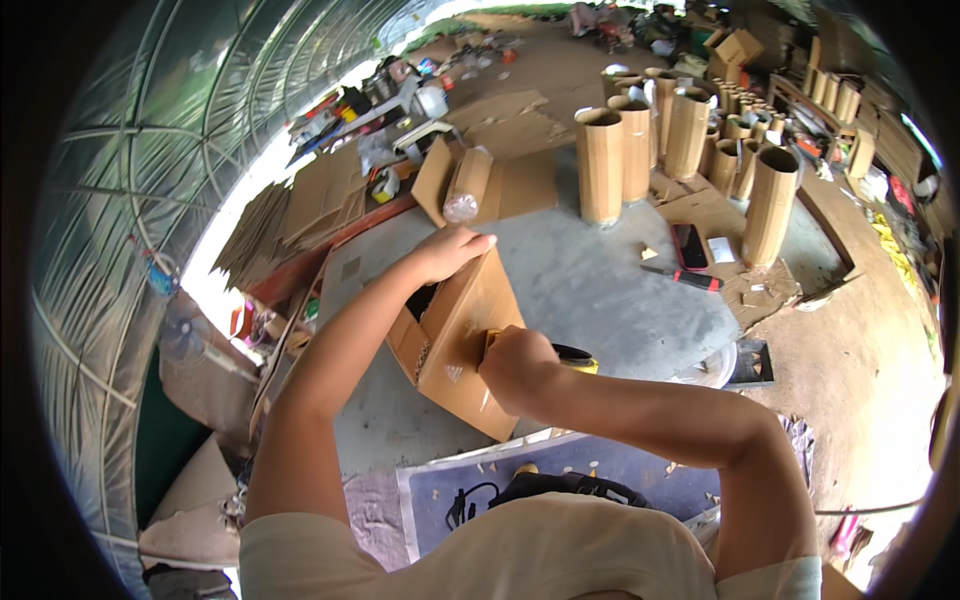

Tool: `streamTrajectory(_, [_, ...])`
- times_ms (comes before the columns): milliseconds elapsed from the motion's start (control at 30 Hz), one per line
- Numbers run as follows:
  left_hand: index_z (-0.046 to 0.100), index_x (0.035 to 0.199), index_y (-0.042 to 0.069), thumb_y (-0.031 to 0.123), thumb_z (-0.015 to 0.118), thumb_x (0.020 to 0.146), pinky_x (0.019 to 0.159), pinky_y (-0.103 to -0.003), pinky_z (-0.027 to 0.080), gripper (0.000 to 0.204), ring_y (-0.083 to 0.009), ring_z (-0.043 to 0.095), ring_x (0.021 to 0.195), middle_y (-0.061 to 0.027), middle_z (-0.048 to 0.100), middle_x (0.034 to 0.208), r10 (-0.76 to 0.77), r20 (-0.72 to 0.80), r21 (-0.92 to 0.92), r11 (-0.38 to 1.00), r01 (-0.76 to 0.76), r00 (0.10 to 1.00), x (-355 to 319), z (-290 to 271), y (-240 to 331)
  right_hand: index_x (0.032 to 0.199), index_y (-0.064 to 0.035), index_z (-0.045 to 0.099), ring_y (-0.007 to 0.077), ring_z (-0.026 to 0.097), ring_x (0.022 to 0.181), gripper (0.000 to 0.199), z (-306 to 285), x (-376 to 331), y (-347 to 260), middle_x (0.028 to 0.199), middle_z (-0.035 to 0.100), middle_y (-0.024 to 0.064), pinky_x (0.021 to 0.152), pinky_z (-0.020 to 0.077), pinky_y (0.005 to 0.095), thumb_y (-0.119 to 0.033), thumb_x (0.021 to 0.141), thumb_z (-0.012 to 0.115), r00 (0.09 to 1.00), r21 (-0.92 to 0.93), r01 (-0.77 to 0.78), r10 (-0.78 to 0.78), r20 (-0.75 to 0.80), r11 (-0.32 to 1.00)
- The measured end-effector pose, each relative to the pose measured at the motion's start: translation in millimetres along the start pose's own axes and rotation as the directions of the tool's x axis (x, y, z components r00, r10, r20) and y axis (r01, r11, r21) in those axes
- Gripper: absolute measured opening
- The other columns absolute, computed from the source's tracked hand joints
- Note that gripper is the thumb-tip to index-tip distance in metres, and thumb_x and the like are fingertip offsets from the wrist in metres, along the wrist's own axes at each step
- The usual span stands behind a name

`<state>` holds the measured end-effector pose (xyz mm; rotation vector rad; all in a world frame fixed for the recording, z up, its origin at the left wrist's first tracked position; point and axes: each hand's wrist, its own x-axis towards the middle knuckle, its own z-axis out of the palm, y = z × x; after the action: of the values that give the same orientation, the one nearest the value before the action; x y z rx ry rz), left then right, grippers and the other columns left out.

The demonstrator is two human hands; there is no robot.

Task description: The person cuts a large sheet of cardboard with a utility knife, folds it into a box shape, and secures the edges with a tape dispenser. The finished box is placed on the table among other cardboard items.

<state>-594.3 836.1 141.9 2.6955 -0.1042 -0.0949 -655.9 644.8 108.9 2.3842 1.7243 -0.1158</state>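
A brown cardboard box (466, 352) stands tilted on the grey tabletop in front of me, with a gap along its left side. My left hand (450, 256) grips its far upper corner, thumb stretched to the right and the other fingers partly hidden. Against the box's right face, my right hand (520, 370) is closed around a yellow and black tape dispenser (577, 358). Parts of the dispenser stick out on both sides of that hand; its middle is covered by the fingers.
Several tall cardboard tubes (600, 165) stand at the far right. A phone (689, 246) and a red-and-black-handled knife (684, 277) lie near them. Beyond the box sits an opened carton with a wrapped roll (468, 187). Flattened cardboard (322, 195) is stacked at left, beside a fan (190, 338).
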Motion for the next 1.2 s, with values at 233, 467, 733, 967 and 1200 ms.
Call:
streamTrajectory(233, [0.055,0.096,-0.008,0.037,0.033,0.093,0.085,-0.042,0.041,0.05,-0.0358,0.056,0.098,-0.0263,0.058,0.1,-0.289,-0.163,0.209,0.924,0.319,0.943,-25,-14,-75,0.105,-0.031,0.058,0.0314,0.061,0.069,0.039,-9,-117,58,0.074,0.062,0.0108,0.062,0.0494,0.0395,-0.021,0.067,0.059,0.827,0.493,-0.392,0.532,-0.18,0.777])
streamTrajectory(467, [0.06,0.09,-0.002,0.054,0.043,0.087,0.068,-0.034,0.05,0.059,-0.025,0.064,0.079,-0.016,0.064,0.08,-0.064,-0.481,-0.223,0.973,-0.052,0.874,-68,-61,-68,0.124,-0.0109,0.053,0.0252,0.053,0.06,0.065,-47,-96,-41,0.071,0.054,0.0144,0.059,0.0457,0.0318,-0.004,0.061,0.069,0.42,0.784,0.032,0.703,-0.574,0.62])
streamTrajectory(733, [0.061,0.093,-0.002,0.04,0.06,0.083,0.057,-0.025,0.055,0.043,-0.0141,0.065,0.066,-0.0082,0.065,0.08,0.303,0.236,-0.924,0.365,0.116,0.923,-108,-72,-7,0.123,-0.0005,0.051,0.0218,0.048,0.058,0.065,-64,-29,-119,0.073,0.052,0.0138,0.056,0.0418,0.0284,-0.002,0.06,0.069,0.262,0.64,-0.16,0.657,-0.707,0.752])
streamTrajectory(967, [0.054,0.109,-0.004,0.026,0.06,0.085,0.074,-0.03,0.055,0.039,-0.0159,0.064,0.083,-0.0104,0.063,0.098,0.539,0.416,-0.909,0.208,0.363,0.733,-103,-67,-34,0.122,-0.0022,0.052,0.0225,0.052,0.059,0.066,-67,-4,-147,0.077,0.053,0.0151,0.054,0.0436,0.0277,0.0,0.058,0.07,0.148,0.61,-0.301,0.667,-0.73,0.733])
streamTrajectory(1200, [0.056,0.107,-0.004,0.022,0.061,0.083,0.067,-0.032,0.057,0.035,-0.0175,0.065,0.081,-0.0104,0.064,0.093,0.63,0.468,-0.882,0.3,0.363,0.62,-104,-63,-49,0.118,-0.0057,0.056,0.0242,0.055,0.062,0.07,-61,3,-161,0.082,0.055,0.0169,0.055,0.0451,0.0279,-0.002,0.05,0.07,0.146,0.524,-0.31,0.584,-0.798,0.793])
